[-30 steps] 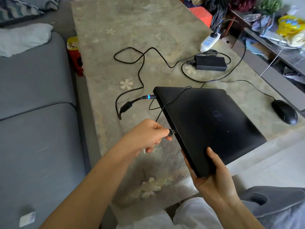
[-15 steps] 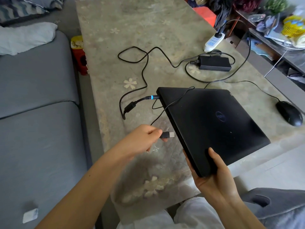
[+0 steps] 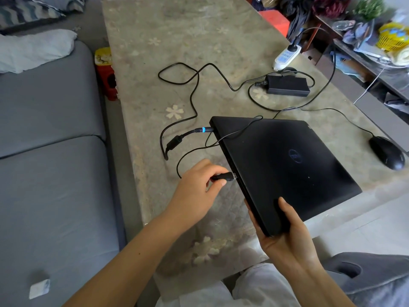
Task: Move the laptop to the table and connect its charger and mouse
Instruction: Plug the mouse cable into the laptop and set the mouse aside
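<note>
A closed black laptop lies on the stone-patterned table, its near corner lifted. My right hand grips that near corner from below, thumb on the lid. My left hand pinches the mouse's USB plug, whose metal tip touches the laptop's left edge. The charger plug with a blue ring sits in the laptop's far left corner. Its black power brick lies behind the laptop. The black mouse rests to the laptop's right, its thin cable running over the lid.
A white power strip sits at the table's far right edge. A grey sofa runs along the left, with a red stool between it and the table. Cluttered shelves stand at the right.
My left hand pulled the USB plug away from the laptop's edge, then brought it back up to the edge. The right hand keeps its grip on the corner.
</note>
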Demonstrator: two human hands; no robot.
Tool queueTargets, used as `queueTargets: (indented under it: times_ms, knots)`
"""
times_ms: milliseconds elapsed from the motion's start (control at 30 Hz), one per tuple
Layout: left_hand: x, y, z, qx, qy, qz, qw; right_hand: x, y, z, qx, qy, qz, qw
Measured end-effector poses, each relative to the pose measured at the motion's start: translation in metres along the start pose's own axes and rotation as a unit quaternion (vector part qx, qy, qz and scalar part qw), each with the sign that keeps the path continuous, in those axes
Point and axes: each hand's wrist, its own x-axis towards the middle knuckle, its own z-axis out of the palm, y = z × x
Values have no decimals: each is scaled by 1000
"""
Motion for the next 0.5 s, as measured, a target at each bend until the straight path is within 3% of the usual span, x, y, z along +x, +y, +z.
queueTargets:
  times_ms: [333,500]
  knots:
    - [3,-8,9,92,3,32,995,4,8,1,-25,6,29,999]
    - [-8,-38,24,141,-28,-31,989,20,26,-11,-49,34,66,996]
